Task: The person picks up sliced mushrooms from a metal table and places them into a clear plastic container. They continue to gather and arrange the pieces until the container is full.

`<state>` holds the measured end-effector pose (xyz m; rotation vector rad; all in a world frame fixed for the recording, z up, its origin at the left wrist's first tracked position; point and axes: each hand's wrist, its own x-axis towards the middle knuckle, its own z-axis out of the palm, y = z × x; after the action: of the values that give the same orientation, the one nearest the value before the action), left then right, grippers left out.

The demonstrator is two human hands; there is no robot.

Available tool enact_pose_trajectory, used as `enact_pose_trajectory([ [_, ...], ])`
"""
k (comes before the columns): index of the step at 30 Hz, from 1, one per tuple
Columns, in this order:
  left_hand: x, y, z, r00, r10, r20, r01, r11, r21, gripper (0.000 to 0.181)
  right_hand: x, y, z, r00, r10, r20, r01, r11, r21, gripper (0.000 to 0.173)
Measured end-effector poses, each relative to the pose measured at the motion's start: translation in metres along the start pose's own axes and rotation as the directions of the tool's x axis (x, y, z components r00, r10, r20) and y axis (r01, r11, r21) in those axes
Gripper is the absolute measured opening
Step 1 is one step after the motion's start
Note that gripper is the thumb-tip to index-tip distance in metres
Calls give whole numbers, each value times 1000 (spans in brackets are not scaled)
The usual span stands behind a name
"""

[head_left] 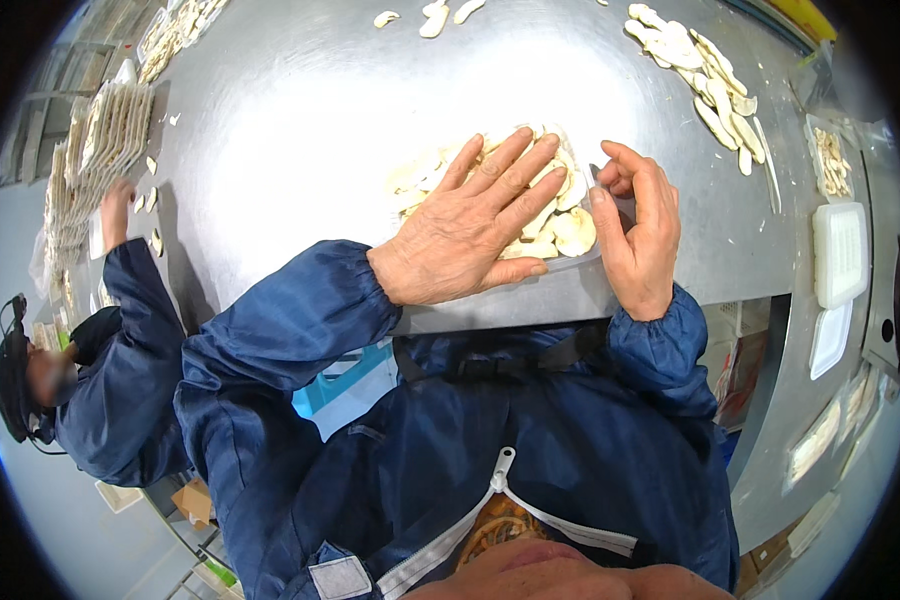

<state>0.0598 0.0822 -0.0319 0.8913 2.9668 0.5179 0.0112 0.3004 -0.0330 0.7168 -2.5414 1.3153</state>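
Note:
Pale sliced pieces, perhaps mushroom (574, 232), fill a clear plastic tray (581, 261) on the metal table near its front edge. My left hand (472, 217) lies flat across the slices, palm down, with its fingers spread. Just right of the tray is my right hand (640, 225), its fingers curved and apart, with nothing seen in it; whether it touches the tray's side I cannot tell. Glare washes out the tray's far left part.
A pile of long pale slices (720, 90) lies at the back right. Stacked filled trays (97, 150) stand at the left, beside a co-worker's hand (117, 210). Right of the table are a small filled tray (831, 161) and white plastic trays (840, 255). Loose slices (435, 20) lie at the far edge.

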Motion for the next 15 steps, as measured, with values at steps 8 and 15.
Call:
enact_pose_trajectory([
  [8, 0, -1, -6, 1000, 11, 12, -11, 998, 65, 81, 1, 1, -2, 998, -36, -42, 35, 999, -21, 35],
  [15, 2, -5, -4, 999, 7, 41, -9, 999, 31, 77, 2, 3, -2, 1000, -13, -9, 14, 1000, 6, 35],
])
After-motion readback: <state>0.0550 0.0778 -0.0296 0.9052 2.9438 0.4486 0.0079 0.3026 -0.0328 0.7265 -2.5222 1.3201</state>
